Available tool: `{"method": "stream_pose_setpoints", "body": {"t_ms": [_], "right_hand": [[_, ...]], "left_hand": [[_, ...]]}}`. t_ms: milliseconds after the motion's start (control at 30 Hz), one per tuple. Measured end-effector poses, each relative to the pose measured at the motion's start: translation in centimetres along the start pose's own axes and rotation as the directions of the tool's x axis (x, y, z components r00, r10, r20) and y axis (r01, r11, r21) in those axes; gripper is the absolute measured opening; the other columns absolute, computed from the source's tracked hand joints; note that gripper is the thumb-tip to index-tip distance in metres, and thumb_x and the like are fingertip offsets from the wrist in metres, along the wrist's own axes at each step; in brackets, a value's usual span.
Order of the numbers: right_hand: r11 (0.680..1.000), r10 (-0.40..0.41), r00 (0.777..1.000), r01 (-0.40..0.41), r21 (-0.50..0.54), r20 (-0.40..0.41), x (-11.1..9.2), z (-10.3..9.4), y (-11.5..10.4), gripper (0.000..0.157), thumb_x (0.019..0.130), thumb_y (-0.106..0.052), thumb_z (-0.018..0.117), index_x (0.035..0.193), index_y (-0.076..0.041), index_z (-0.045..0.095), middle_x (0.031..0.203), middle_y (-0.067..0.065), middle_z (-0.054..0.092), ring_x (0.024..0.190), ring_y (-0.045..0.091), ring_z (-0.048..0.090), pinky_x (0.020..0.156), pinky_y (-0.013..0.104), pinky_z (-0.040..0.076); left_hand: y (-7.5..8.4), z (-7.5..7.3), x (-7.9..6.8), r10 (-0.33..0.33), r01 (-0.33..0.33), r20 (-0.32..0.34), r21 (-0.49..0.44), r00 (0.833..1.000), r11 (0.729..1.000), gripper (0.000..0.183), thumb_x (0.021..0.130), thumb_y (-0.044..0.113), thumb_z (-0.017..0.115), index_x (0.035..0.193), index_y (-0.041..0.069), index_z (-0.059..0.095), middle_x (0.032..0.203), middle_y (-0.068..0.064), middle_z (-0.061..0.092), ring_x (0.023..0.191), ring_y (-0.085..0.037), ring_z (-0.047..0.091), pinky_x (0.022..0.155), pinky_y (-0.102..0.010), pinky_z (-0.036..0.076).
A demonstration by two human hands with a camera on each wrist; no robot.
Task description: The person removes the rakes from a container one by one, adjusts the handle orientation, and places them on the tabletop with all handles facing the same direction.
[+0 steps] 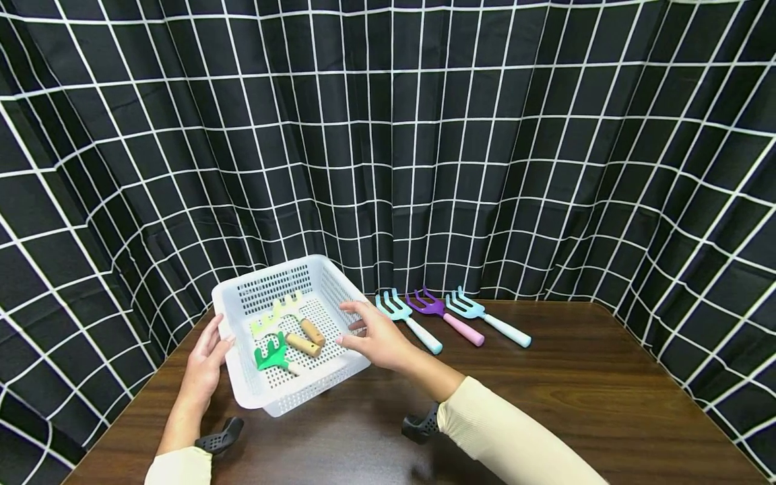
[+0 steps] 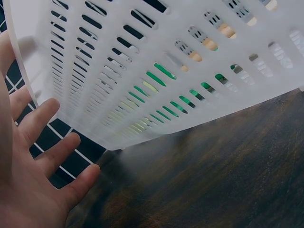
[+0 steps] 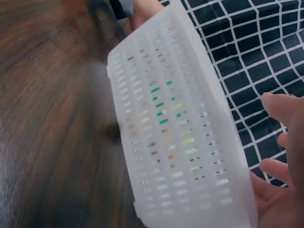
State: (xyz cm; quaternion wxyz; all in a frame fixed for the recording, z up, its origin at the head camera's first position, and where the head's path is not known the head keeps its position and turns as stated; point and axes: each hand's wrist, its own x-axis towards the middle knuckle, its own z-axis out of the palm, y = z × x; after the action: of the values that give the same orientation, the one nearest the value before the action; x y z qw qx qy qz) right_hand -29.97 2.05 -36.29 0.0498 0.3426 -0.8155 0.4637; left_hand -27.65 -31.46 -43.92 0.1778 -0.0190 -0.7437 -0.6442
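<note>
A white perforated plastic basket (image 1: 310, 384) stands at the left of the table. My left hand (image 1: 206, 367) grips its left rim, thumb over the edge; in the left wrist view the other fingers spread along the outside. Over the right rim, my right hand (image 1: 382, 337) has its thumb and fingers apart, with nothing pinched between them. Inside the basket lie a green hand rake (image 1: 273, 353), pale yellow rake heads (image 1: 275, 313) and wooden handles (image 1: 303, 345). In the right wrist view, green and yellow show through the slots of the basket (image 3: 166, 114).
Right of the basket, a light blue hand rake (image 1: 418, 330), a purple one with a pink handle (image 1: 457, 325) and another light blue one (image 1: 503, 329) lie side by side on the dark wooden table (image 1: 564, 397). A black curtain with white grid lines (image 1: 485, 168) hangs behind.
</note>
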Motion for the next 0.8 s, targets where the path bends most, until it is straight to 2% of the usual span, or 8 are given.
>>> {"method": "stream_pose_setpoints", "body": {"t_ms": [167,300,433,600,700,800], "right_hand": [[0.999,0.011,0.999,-0.009,-0.049,0.04,0.8,1.2,-0.5,0.06,0.084,-0.019,0.075,0.137,-0.007,0.051,0.135,0.013,0.053,0.106,0.032,0.062,0.083,0.035,0.051],[0.993,0.069,0.989,-0.055,-0.108,0.127,1.7,1.6,-1.2,0.063,0.085,-0.027,0.074,0.14,-0.01,0.049,0.133,0.014,0.056,0.108,0.031,0.062,0.085,0.032,0.049],[0.988,0.112,0.96,-0.08,-0.13,0.255,2.6,2.1,-1.7,0.064,0.085,-0.032,0.074,0.141,-0.012,0.049,0.132,0.016,0.057,0.112,0.028,0.06,0.09,0.032,0.045],[0.985,0.154,0.911,-0.112,-0.129,0.384,3.6,2.5,-1.8,0.063,0.086,-0.036,0.071,0.142,-0.017,0.05,0.135,0.01,0.057,0.124,0.027,0.05,0.098,0.033,0.039],[0.986,0.166,0.881,-0.156,-0.061,0.443,4.2,2.6,-1.7,0.063,0.086,-0.033,0.071,0.142,-0.016,0.049,0.138,0.012,0.054,0.128,0.029,0.047,0.1,0.034,0.037],[0.983,0.155,0.862,-0.182,0.008,0.482,4.5,2.6,-1.4,0.063,0.086,-0.029,0.07,0.143,-0.013,0.047,0.14,0.013,0.051,0.13,0.03,0.044,0.101,0.032,0.035]], "left_hand": [[0.1,-0.3,0.1,-0.01,0.01,0.007,0.041,1.0,0.999,0.063,0.104,0.025,0.046,0.157,0.012,0.014,0.155,-0.023,0.026,0.104,0.009,0.05,0.082,-0.008,0.04],[0.2,-0.3,0.1,0.008,-0.008,0.014,0.031,1.0,1.0,0.063,0.104,0.022,0.046,0.157,0.01,0.014,0.154,-0.025,0.026,0.102,0.009,0.05,0.082,-0.008,0.04],[0.1,-0.2,0.1,0.039,-0.039,0.015,-0.004,0.999,0.999,0.062,0.104,0.017,0.045,0.156,0.005,0.014,0.151,-0.03,0.026,0.102,0.008,0.05,0.081,-0.009,0.041],[0.0,-0.2,-0.1,0.045,-0.045,0.013,-0.02,0.999,0.999,0.062,0.104,0.017,0.046,0.155,0.004,0.014,0.151,-0.03,0.025,0.104,0.006,0.05,0.081,-0.009,0.041],[0.0,-0.2,0.0,0.046,-0.046,0.013,-0.016,0.999,0.999,0.062,0.104,0.018,0.046,0.155,0.005,0.015,0.152,-0.029,0.026,0.104,0.005,0.05,0.081,-0.01,0.042],[0.0,-0.1,-0.1,0.044,-0.044,0.006,-0.013,0.999,0.999,0.061,0.104,0.019,0.046,0.155,0.005,0.015,0.151,-0.029,0.028,0.103,0.004,0.052,0.081,-0.01,0.042]]}}
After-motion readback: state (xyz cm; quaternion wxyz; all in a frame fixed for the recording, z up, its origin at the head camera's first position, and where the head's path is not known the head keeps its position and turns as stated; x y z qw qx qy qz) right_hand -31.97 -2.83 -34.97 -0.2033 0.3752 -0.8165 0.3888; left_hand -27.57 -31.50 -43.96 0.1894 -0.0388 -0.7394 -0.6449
